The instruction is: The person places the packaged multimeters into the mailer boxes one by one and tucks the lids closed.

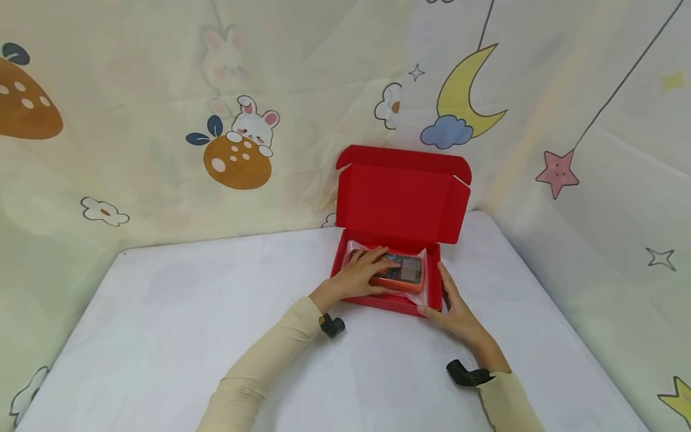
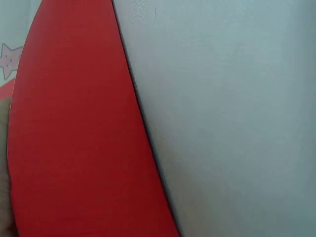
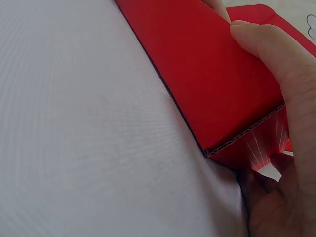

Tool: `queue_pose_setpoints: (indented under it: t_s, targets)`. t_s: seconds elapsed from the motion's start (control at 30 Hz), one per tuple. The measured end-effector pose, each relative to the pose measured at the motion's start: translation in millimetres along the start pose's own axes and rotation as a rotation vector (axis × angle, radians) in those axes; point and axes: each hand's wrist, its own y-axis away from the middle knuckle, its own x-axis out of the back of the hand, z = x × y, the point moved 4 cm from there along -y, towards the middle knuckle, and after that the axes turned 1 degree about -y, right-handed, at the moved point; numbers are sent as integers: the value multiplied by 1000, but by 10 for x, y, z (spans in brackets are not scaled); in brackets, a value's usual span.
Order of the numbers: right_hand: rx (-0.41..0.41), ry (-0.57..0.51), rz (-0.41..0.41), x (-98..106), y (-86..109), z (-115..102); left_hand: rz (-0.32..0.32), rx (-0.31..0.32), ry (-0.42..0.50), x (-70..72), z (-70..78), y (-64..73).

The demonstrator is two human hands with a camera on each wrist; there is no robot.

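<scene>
A red cardboard box [image 1: 394, 305] stands on the table with its lid [image 1: 396, 198] raised at the back. Inside lies an orange-edged multimeter [image 1: 411, 270] in a clear plastic bag, its dark face and screen upward. My left hand [image 1: 358, 277] rests on the multimeter with fingers spread across it, covering its left part. At the box's front right corner, my right hand [image 1: 456, 313] grips the box, thumb [image 3: 256, 37] on the front wall and fingers along the right side. The left wrist view mostly shows the box's front wall [image 2: 79, 123].
The white table [image 1: 216, 312] stretches left of and in front of the box. A patterned cloth [image 1: 302, 90] hangs behind and on both sides, close behind the raised lid. Each wrist wears a small black camera [image 1: 332, 326].
</scene>
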Motion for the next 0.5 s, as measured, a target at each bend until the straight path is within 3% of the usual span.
queue_pose_setpoints:
  t_s: [0.13,0.27,0.37,0.5]
  targets:
    - [-37,-1,21,55,-34,-58,61,-8,72,68,-24,-23]
    - [-72,-43,53,79,-49,-154,146,32,176,125,-98,62]
    - [-95,-115,109,102,-51,-234,245,51,244,178,-176,167]
    - [-120,-253,272,271,-89,-376,421,17,313,332,-245,208]
